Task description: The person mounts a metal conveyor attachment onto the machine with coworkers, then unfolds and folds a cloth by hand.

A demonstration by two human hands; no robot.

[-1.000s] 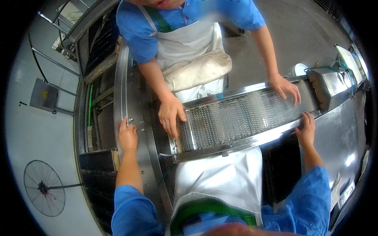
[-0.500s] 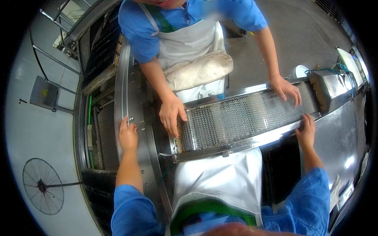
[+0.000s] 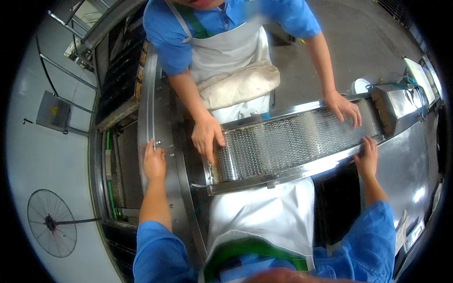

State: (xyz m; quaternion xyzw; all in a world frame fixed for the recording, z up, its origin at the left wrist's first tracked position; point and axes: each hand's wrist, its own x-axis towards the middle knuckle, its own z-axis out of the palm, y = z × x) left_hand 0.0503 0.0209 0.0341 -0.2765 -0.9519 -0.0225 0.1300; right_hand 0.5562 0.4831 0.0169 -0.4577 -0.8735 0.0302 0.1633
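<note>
My left hand [image 3: 155, 161] rests on the steel side frame [image 3: 150, 94] at left, its index finger stretched along the edge and the others curled, close to a small bolt. On the near rim of a mesh conveyor [image 3: 283, 139] lies my right hand [image 3: 367, 158], fingers extended over the edge and holding nothing. The metal mesh belt carries no items that I can see. Across from me, a co-worker's hand [image 3: 206, 137] touches the conveyor's left end, while the co-worker's other hand [image 3: 343, 109] is spread over the belt's right part.
Dark slatted panels [image 3: 120, 66] with a worn edge lie inside the machine at left. A metal housing [image 3: 398, 106] caps the conveyor's right end, with a white bucket [image 3: 360, 86] behind. A steel sheet surface [image 3: 406, 155] is at right, a wall fan [image 3: 52, 222] at lower left.
Inside the machine at left, the dark slatted panels and the green-edged gap below them have shifted down the view, towards me. Both my hands and the co-worker's hands stay where they were.
</note>
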